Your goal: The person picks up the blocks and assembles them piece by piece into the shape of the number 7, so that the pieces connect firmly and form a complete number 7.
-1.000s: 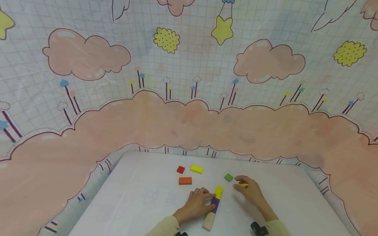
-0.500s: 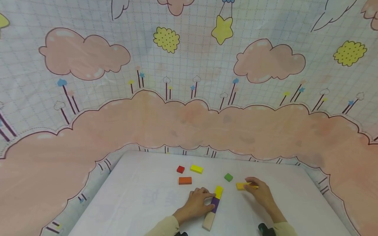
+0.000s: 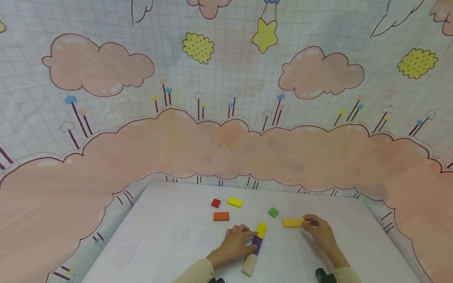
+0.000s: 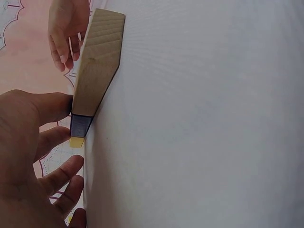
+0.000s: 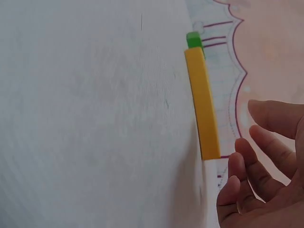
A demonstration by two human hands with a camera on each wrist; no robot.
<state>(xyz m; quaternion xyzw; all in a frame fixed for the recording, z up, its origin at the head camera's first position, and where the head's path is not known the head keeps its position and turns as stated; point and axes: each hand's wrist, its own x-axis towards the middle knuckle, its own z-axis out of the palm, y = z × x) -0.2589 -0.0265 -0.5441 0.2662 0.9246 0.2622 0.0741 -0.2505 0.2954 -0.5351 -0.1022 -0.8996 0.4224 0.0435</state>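
In the head view, a row of a yellow block (image 3: 261, 228), a purple block (image 3: 258, 244) and a plain wooden block (image 3: 249, 264) lies end to end on the white table. My left hand (image 3: 233, 244) rests against it, thumb by the purple block and index finger at the yellow one. The left wrist view shows these fingertips along one side of the row. A longer yellow-orange block (image 3: 292, 223) lies farther right. Beside its right end is my right hand (image 3: 321, 232); the right wrist view shows its fingers (image 5: 259, 175) loosely curved, apart from the block, holding nothing.
A green block (image 3: 273, 212) lies just beyond the yellow-orange one. Farther left are a red block (image 3: 216, 203), a flat yellow block (image 3: 235, 202) and an orange block (image 3: 221, 216). Behind the white table (image 3: 159, 232) hangs a cloud-patterned cloth (image 3: 212, 149).
My right hand has moved right, laid the yellow-orange block down near the green one and let go of it. The left hand has stayed at the row.
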